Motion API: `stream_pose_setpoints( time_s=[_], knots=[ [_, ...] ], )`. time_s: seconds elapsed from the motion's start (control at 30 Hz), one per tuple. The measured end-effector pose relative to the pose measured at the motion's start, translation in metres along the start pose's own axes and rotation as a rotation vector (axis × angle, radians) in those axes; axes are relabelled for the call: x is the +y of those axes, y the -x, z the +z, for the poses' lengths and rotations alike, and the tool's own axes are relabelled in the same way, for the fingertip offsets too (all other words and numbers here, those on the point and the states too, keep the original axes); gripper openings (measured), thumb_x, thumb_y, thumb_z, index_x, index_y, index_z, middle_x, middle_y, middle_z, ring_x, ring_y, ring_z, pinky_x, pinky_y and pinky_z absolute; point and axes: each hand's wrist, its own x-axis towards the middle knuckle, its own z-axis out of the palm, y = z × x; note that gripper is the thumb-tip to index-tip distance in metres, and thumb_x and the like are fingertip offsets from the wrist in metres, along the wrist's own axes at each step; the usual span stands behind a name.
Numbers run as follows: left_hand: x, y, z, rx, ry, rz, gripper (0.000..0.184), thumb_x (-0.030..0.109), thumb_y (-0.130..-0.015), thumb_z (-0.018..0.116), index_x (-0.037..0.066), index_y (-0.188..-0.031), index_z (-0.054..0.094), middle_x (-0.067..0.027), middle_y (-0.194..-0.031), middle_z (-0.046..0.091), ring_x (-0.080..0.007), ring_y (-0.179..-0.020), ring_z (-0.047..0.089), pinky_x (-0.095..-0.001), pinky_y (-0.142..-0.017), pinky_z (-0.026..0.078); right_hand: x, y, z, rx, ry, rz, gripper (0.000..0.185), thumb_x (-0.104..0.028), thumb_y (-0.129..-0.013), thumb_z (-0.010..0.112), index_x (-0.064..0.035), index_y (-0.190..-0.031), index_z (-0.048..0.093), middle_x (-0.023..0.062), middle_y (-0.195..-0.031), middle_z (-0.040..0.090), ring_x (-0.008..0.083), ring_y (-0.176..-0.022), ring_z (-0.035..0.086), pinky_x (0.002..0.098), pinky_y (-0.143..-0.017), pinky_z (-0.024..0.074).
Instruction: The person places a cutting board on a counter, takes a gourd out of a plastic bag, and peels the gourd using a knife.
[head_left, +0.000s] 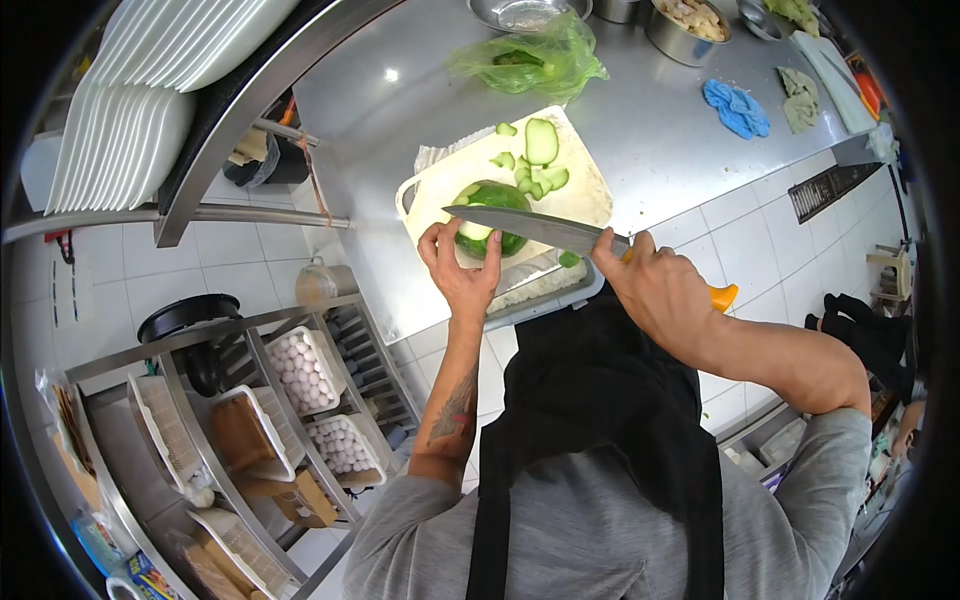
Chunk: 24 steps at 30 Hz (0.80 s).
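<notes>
Melon (pixel 505 194) sits on the cutting board (pixel 585 198) atop the desk (pixel 650 140); your left hand's (pixel 466 284) grip pinches its near side, presumably for steadiness, while your right hand (pixel 662 285) wraps the knife's (pixel 550 229) handle, seemingly controlling the blade across it.

I read the table (pixel 640 160) as smooth, glossy metal that throws back a bright glare. The knife (pixel 535 224) has a smooth metal blade with a soft sheen, and its handle (pixel 723 297) looks like plastic. On my feed the cutting board (pixel 583 185) passes for matt plastic, while the fruit (pixel 506 193) has a smooth, glossy rind. I make out a thin, crinkled plastic bag (pixel 562 62), a rumpled cloth (pixel 737 108), shiny plates (pixel 125 135) and a matt fabric apron (pixel 600 355).
</notes>
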Motion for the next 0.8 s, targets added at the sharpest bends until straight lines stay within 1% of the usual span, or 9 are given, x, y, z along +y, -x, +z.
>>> stream_pose_setpoints(
  time_s=[0.33, 0.4, 0.43, 0.5, 0.53, 0.6, 0.67, 0.7, 0.8],
  knots=[
    [-0.001, -0.004, -0.003, -0.031, -0.002, 0.022, 0.048, 0.021, -0.075, 0.088, 0.004, -0.114, 0.065, -0.0145, -0.107, 0.057, -0.0284, -0.097, 0.056, -0.0392, -0.080, 0.048, -0.034, -0.077, 0.036, 0.140, -0.093, 0.088, 0.042, -0.019, -0.087, 0.064, -0.0074, -0.127, 0.054, 0.0076, -0.078, 0.060, 0.0179, -0.059, 0.066, 0.0312, -0.042, 0.0491],
    [0.000, -0.004, -0.004, -0.039, -0.012, 0.024, 0.048, 0.020, -0.075, 0.088, 0.004, -0.113, 0.065, -0.0140, -0.106, 0.058, -0.0278, -0.096, 0.056, -0.0390, -0.080, 0.048, -0.033, -0.098, 0.038, 0.058, -0.226, 0.038, 0.040, -0.018, -0.089, 0.064, -0.0056, -0.126, 0.055, 0.0156, -0.087, 0.068, 0.0241, -0.070, 0.072, 0.0360, -0.049, 0.0548],
    [0.001, -0.004, -0.005, -0.048, -0.019, 0.016, 0.047, 0.020, -0.075, 0.088, 0.004, -0.113, 0.065, -0.0136, -0.106, 0.057, -0.0275, -0.096, 0.055, -0.0387, -0.080, 0.048, -0.025, -0.111, 0.045, 0.060, -0.229, 0.040, 0.040, -0.018, -0.089, 0.064, -0.0056, -0.126, 0.055, 0.0156, -0.087, 0.068, 0.0241, -0.070, 0.072, 0.0360, -0.049, 0.0548],
    [0.003, -0.004, -0.006, -0.057, -0.027, 0.011, 0.047, 0.020, -0.075, 0.088, 0.004, -0.113, 0.065, -0.0132, -0.105, 0.057, -0.0271, -0.095, 0.055, -0.0385, -0.081, 0.048, -0.004, -0.141, 0.061, -0.199, -0.492, -0.016, 0.040, -0.015, -0.092, 0.059, -0.0031, -0.129, 0.054, 0.0229, -0.101, 0.071, 0.0316, -0.086, 0.074, 0.0423, -0.067, 0.0595],
    [0.003, -0.004, -0.006, -0.049, -0.014, 0.010, 0.046, 0.020, -0.075, 0.088, 0.004, -0.113, 0.066, -0.0130, -0.105, 0.057, -0.0273, -0.095, 0.055, -0.0392, -0.081, 0.048, 0.005, -0.146, 0.065, -0.198, -0.494, -0.014, 0.040, -0.015, -0.092, 0.059, -0.0031, -0.129, 0.054, 0.0229, -0.101, 0.071, 0.0316, -0.086, 0.074, 0.0423, -0.067, 0.0595],
    [0.006, -0.004, -0.006, -0.042, 0.004, 0.009, 0.045, 0.019, -0.076, 0.088, 0.004, -0.113, 0.066, -0.0128, -0.104, 0.057, -0.0274, -0.095, 0.055, -0.0399, -0.082, 0.048, 0.025, -0.146, 0.074, -0.340, -0.714, 0.075, 0.040, -0.014, -0.095, 0.053, -0.0019, -0.133, 0.052, 0.0250, -0.106, 0.071, 0.0384, -0.095, 0.071, 0.0471, -0.084, 0.0569],
    [0.023, 0.007, -0.016, 0.015, -0.027, -0.003, 0.046, 0.018, -0.074, 0.088, 0.003, -0.113, 0.068, -0.0155, -0.107, 0.054, -0.0307, -0.102, 0.054, -0.0417, -0.086, 0.048, 0.033, -0.133, 0.080, -0.302, -0.769, 0.099, 0.040, -0.014, -0.095, 0.052, -0.0017, -0.134, 0.052, 0.0262, -0.104, 0.071, 0.0404, -0.095, 0.071, 0.0491, -0.084, 0.0560],
    [0.036, 0.021, -0.021, -0.006, -0.074, 0.023, 0.038, 0.015, -0.077, 0.085, 0.003, -0.108, 0.068, -0.0138, -0.105, 0.058, -0.0296, -0.096, 0.056, -0.0437, -0.087, 0.047, 0.035, -0.123, 0.083, -0.261, -0.826, 0.124, 0.040, -0.014, -0.096, 0.050, -0.0014, -0.134, 0.051, 0.0275, -0.102, 0.070, 0.0423, -0.095, 0.070, 0.0511, -0.085, 0.0551],
    [0.038, 0.081, -0.009, -0.508, 0.110, 0.090, 0.036, 0.014, -0.077, 0.085, 0.003, -0.107, 0.068, -0.0147, -0.114, 0.060, -0.0291, -0.083, 0.063, -0.0385, -0.070, 0.052, 0.043, -0.107, 0.085, -0.233, -0.909, 0.176, 0.039, -0.016, -0.096, 0.051, -0.0020, -0.132, 0.051, 0.0291, -0.099, 0.070, 0.0448, -0.095, 0.068, 0.0535, -0.084, 0.0539]
  ],
)
